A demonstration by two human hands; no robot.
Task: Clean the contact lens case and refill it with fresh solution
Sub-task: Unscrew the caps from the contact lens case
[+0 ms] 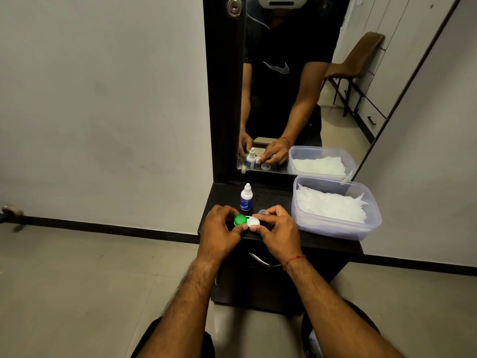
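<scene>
The contact lens case [246,220] has a green cap on its left well and a white cap on its right well. I hold it just above the front of the small black table [322,242]. My left hand [219,228] grips the green end. My right hand [276,228] pinches the white cap with thumb and fingers. A small solution bottle [246,197], white with a blue label and a capped nozzle, stands upright behind the case. A small clear round piece [262,211] lies on the table just behind my right fingers.
A clear plastic tub [335,208] holding white tissues fills the table's right side. A mirror [296,86] stands at the back of the table. A drawer handle [263,262] is below the tabletop. A white wall is on the left, and tiled floor lies below.
</scene>
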